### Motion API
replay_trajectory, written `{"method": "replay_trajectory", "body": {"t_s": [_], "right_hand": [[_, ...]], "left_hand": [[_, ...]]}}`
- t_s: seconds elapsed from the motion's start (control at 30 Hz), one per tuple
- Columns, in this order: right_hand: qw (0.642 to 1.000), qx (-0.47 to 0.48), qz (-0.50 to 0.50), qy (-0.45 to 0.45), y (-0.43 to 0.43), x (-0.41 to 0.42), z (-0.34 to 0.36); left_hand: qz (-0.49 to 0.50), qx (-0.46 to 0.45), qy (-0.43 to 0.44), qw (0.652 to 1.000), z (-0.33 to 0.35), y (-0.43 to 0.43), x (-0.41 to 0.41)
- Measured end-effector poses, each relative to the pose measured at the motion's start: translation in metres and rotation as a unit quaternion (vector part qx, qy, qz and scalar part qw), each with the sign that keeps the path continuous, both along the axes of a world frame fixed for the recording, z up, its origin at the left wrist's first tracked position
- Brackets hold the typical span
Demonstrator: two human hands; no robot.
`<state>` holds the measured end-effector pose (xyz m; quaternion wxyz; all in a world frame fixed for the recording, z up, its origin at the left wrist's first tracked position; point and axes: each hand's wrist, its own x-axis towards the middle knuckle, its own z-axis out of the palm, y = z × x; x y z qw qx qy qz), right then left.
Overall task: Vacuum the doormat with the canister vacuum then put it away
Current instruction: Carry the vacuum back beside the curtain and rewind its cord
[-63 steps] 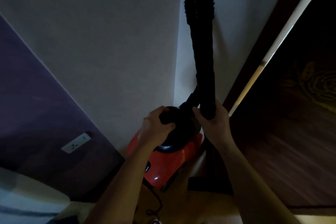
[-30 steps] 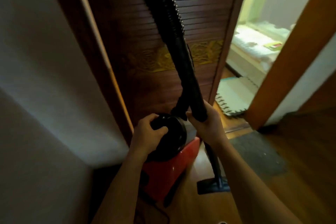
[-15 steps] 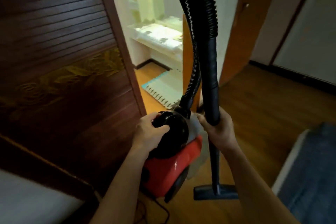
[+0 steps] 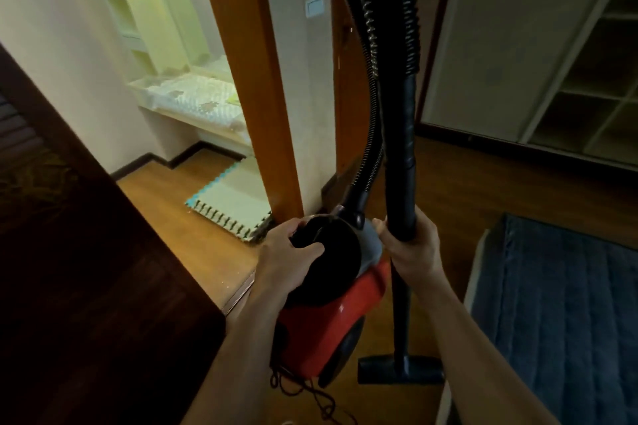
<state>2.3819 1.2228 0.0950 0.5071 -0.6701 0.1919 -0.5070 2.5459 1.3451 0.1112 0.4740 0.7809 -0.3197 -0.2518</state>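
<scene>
Your left hand (image 4: 290,262) is clenched round the black handle (image 4: 328,259) on top of the red vacuum (image 4: 328,331), so the body hangs tilted, apparently carried rather than rolled. Your right hand (image 4: 411,252), just right of the vacuum, grips the black wand (image 4: 400,155) and holds it upright. That keeps the nozzle (image 4: 400,369) low beside the vacuum and stops it swinging. The ribbed hose (image 4: 369,79) loops up from the vacuum's front and out of view overhead. A thin cord (image 4: 310,393) dangles loose beneath the vacuum and could snag your feet.

Right of the vacuum lies a blue mat (image 4: 559,304), and left of it stands a dark wooden door (image 4: 86,286). Beyond the vacuum a pale foam mat (image 4: 231,207) sits in the doorway beside the orange door frame (image 4: 262,114). I cannot tell which is the doormat. Farther off are a wall switch (image 4: 315,7) and open shelves (image 4: 587,79). No brand or writing can be read anywhere
</scene>
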Motion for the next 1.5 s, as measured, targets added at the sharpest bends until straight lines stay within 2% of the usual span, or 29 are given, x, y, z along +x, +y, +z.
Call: {"method": "replay_trajectory", "body": {"t_s": [0.13, 0.4, 0.6, 0.83, 1.3, 1.5], "right_hand": [[0.999, 0.032, -0.036, 0.004, -0.039, -0.007, -0.007], [0.987, 0.074, -0.117, 0.085, -0.145, 0.009, -0.023], [0.963, 0.105, -0.207, 0.139, -0.248, 0.051, -0.013], [0.95, 0.099, -0.259, 0.141, -0.342, 0.084, 0.003], [0.943, 0.108, -0.287, 0.128, -0.537, 0.072, -0.011], [0.946, 0.116, -0.275, 0.127, -0.667, 0.039, -0.025]], "left_hand": [[-0.014, 0.009, -0.026, 1.0, -0.011, -0.054, -0.005], [-0.053, 0.0, 0.061, 0.997, -0.028, -0.188, 0.02], [-0.122, 0.016, 0.058, 0.991, -0.033, -0.311, 0.069], [-0.187, 0.004, 0.02, 0.982, -0.018, -0.425, 0.106], [-0.185, -0.013, -0.023, 0.982, -0.027, -0.632, 0.105], [-0.195, -0.005, -0.002, 0.981, -0.029, -0.761, 0.071]]}}
